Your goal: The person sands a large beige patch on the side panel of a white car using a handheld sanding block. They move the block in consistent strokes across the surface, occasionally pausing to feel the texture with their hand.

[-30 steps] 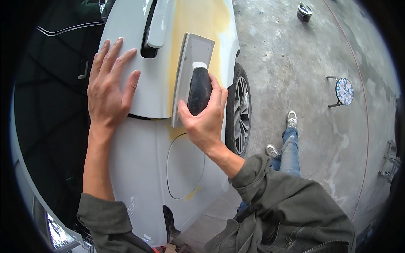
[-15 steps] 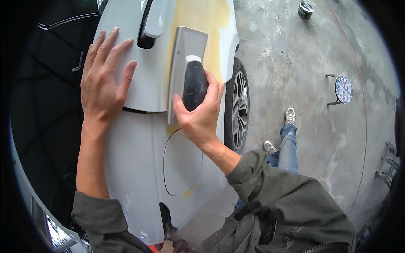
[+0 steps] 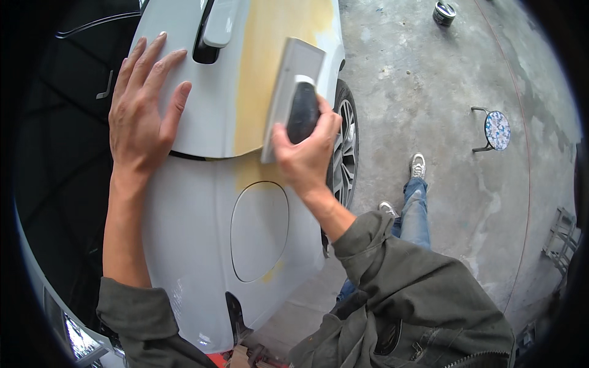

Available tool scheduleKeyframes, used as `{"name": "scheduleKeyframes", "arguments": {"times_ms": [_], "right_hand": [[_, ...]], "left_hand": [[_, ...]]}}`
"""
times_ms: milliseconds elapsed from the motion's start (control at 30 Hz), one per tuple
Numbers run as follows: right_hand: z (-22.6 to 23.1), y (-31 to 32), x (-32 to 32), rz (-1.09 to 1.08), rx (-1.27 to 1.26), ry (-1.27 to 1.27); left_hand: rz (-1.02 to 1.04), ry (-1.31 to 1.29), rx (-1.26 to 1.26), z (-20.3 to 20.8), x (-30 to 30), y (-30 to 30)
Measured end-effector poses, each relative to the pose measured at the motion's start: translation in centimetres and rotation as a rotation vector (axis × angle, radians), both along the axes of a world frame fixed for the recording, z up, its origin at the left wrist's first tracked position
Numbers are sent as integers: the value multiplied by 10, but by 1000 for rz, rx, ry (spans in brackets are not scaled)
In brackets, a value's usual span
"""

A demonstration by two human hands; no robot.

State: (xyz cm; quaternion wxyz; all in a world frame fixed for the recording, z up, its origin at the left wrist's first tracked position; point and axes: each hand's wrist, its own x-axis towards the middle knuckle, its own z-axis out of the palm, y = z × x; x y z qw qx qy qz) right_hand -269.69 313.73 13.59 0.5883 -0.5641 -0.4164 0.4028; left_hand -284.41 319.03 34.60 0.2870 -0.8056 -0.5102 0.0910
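Observation:
My right hand [image 3: 310, 150] grips the black handle of a sanding block [image 3: 302, 73], a long flat grey board. The block lies slantwise over a yellowish filler patch [image 3: 254, 80] on the white car's side panel [image 3: 190, 116]. How closely its underside meets the panel is hidden. Fingers spread, my left hand [image 3: 144, 107] lies flat on the white panel beside the dark window glass, holding nothing. Above the two hands sits the door handle [image 3: 218, 27] with its dark recess. A rounded fuel flap [image 3: 259, 233] is below the block.
A wheel [image 3: 345, 147] stands close to the right of my right hand. On the concrete floor [image 3: 454, 202] are a small round stool [image 3: 497, 130], an open dark tin [image 3: 443, 13] and a thin reddish line or hose [image 3: 529, 184]. A grey metal frame [image 3: 561, 239] stands at the far right.
My right hand has moved the sanding block to the right and slightly up, uncovering more of the yellowish patch. The left hand stays flat on the panel; the whole view has shifted slightly.

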Motion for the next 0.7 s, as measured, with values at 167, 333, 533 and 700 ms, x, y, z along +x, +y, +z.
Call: {"name": "scheduleKeyframes", "arguments": {"times_ms": [167,333,533,700], "right_hand": [[10,-3,8,73,-96,59],[21,-14,-6,145,60,111],[-32,19,21,41,-78,3],[0,-7,1,121,185,27]], "left_hand": [[6,32,-6,2,-6,-5],[3,48,-10,1,-9,-8],[-27,39,-9,0,-6,-6],[-26,47,-5,-1,-12,-12]]}}
